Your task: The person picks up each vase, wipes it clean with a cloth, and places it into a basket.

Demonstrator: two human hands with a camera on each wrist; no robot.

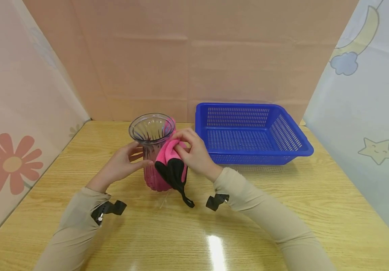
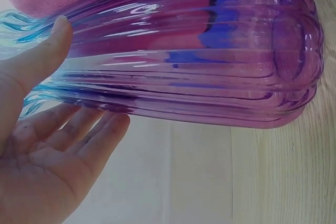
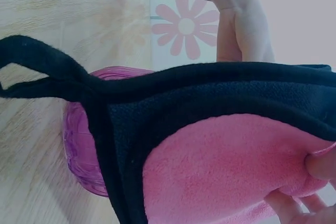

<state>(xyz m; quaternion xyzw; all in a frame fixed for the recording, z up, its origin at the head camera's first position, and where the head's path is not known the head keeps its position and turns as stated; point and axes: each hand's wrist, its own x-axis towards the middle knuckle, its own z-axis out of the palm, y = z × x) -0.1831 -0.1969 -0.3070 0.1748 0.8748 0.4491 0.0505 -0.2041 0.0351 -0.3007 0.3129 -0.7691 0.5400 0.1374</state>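
Note:
A ribbed glass vase (image 1: 152, 176), purple-pink toward its base and bluish at the flared rim, stands upright on the table. My left hand (image 1: 122, 162) holds it from the left, with the thumb on the near side and the fingers on the far side, as the left wrist view also shows. At the vase's right side, my right hand (image 1: 194, 150) pinches a pink cleaning cloth (image 3: 220, 161) with black trim and a hanging loop. The cloth lies against the outer wall and hides part of the vase. Its loop hangs down toward the tabletop.
A blue plastic basket (image 1: 255, 152) with slotted walls stands behind and to the right of the vase. The wooden table (image 1: 160, 233) meets a plain backdrop at the back and printed sheets on both sides. Black straps (image 1: 108, 210) hang from the wrists.

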